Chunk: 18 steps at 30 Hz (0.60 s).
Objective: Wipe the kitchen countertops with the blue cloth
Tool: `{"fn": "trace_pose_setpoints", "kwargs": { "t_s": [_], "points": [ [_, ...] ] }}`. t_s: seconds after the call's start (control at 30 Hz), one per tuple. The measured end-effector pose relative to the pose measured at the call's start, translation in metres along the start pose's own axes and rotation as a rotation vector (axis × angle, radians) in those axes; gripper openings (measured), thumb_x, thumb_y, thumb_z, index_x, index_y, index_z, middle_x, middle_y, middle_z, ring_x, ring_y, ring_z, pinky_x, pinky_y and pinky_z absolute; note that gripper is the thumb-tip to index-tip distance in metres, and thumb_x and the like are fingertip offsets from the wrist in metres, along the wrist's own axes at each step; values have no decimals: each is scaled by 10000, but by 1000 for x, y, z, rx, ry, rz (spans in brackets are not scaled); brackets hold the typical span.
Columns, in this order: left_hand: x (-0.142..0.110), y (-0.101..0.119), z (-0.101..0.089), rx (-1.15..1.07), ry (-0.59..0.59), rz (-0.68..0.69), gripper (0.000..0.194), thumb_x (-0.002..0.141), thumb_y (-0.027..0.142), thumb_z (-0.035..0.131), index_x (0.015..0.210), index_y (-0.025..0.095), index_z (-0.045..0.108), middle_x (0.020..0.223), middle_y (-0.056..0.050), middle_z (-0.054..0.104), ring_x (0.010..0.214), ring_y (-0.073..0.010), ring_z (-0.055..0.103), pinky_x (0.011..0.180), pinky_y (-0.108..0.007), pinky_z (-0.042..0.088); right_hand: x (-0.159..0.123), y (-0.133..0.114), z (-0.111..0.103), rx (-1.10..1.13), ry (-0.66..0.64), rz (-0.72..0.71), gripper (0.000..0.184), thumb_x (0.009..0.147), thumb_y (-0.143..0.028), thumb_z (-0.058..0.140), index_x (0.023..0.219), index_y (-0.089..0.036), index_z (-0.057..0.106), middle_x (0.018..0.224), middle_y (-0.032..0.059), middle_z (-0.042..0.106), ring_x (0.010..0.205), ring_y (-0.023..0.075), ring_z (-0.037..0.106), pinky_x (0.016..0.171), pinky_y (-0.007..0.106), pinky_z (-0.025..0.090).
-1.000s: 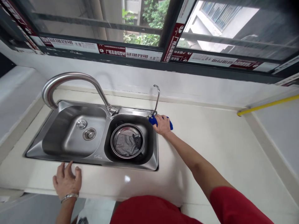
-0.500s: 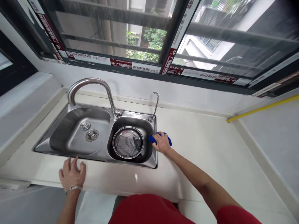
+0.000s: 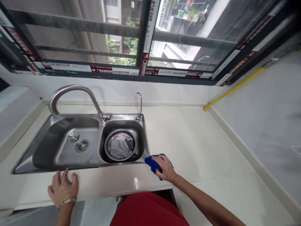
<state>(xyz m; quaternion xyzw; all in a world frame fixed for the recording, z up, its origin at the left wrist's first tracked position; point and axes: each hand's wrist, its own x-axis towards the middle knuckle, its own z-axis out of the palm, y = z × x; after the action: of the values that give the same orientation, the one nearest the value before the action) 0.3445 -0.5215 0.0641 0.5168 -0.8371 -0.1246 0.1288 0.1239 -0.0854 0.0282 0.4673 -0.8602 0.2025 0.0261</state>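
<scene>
Now right hand (image 3: 166, 170), curled over bunched blue cloth (image 3: 152, 164), has moved along stainless-steel double sink (image 3: 98, 162) to its near right corner — wiping apparently reaches the front; left hand (image 3: 63, 190) splayed, empty.

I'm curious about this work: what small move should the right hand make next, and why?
Probably slide the blue cloth left along the counter's front strip: the right hand holds it by the near right corner of the sink, and that strip runs from there to the left hand.
</scene>
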Motion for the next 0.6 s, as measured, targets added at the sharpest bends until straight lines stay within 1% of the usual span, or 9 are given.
{"fn": "trace_pose_setpoints", "kwargs": {
  "t_s": [0.1, 0.17, 0.2, 0.27, 0.37, 0.43, 0.47, 0.53, 0.6],
  "points": [
    [2, -1, 2, -4, -17, -1, 693, 909, 597, 230, 1377, 179, 524, 1580, -180, 379, 1492, -277, 308, 1231, -543, 192, -49, 22, -11, -53, 23, 52, 696, 722, -243, 506, 1417, -223, 467, 1361, 80, 604, 1191, 276, 520, 1030, 488, 414],
    [3, -1, 3, 8, -40, -10, 718, 898, 616, 226, 1380, 173, 522, 1579, -191, 375, 1493, -285, 308, 1227, -551, 196, -86, 42, -24, -101, 53, 142, 668, 757, -258, 496, 1423, -220, 463, 1365, 95, 600, 1195, 281, 532, 1027, 499, 420],
    [4, -1, 3, 15, -46, -12, 726, 894, 621, 225, 1379, 171, 524, 1577, -196, 376, 1492, -287, 310, 1223, -550, 206, -104, 54, -32, -123, 75, 211, 635, 782, -271, 487, 1413, -213, 471, 1364, 103, 599, 1195, 284, 537, 1026, 502, 421],
    [4, -1, 3, 26, -44, -9, 737, 886, 630, 224, 1376, 170, 525, 1574, -205, 376, 1492, -290, 312, 1214, -547, 228, -139, 76, -50, -173, 126, 412, 577, 823, -305, 466, 1391, -202, 484, 1362, 114, 592, 1187, 291, 540, 1021, 500, 423],
    [4, 3, 2, 27, -45, -3, 734, 880, 631, 230, 1379, 178, 523, 1573, -209, 377, 1492, -300, 313, 1207, -550, 243, -176, 106, -74, -282, 191, 747, 538, 863, -374, 438, 1364, -183, 486, 1331, 129, 602, 1143, 303, 540, 1014, 495, 416],
    [4, 6, 1, 22, -39, 3, 730, 882, 626, 231, 1379, 177, 523, 1569, -215, 381, 1490, -309, 318, 1208, -555, 241, -185, 119, -83, -367, 228, 971, 535, 872, -415, 416, 1338, -164, 498, 1304, 153, 606, 1121, 333, 529, 974, 513, 419],
    [3, 8, 0, 19, -33, 5, 731, 883, 623, 230, 1377, 172, 524, 1565, -221, 384, 1489, -313, 319, 1208, -560, 239, -184, 122, -85, -408, 242, 1075, 539, 872, -429, 407, 1322, -150, 507, 1284, 172, 608, 1111, 354, 522, 942, 526, 422],
    [2, 11, -2, 11, -25, 3, 733, 885, 618, 227, 1373, 160, 526, 1556, -237, 391, 1489, -319, 317, 1208, -576, 231, -171, 126, -84, -478, 269, 1242, 554, 869, -441, 396, 1299, -113, 515, 1247, 218, 599, 1093, 390, 509, 877, 543, 422],
    [1, 13, -3, 7, -28, 2, 727, 886, 612, 229, 1368, 156, 526, 1549, -249, 395, 1492, -325, 311, 1203, -591, 229, -147, 124, -76, -521, 292, 1313, 569, 866, -434, 391, 1299, -83, 505, 1240, 251, 579, 1085, 406, 501, 841, 548, 414]
  ]
}}
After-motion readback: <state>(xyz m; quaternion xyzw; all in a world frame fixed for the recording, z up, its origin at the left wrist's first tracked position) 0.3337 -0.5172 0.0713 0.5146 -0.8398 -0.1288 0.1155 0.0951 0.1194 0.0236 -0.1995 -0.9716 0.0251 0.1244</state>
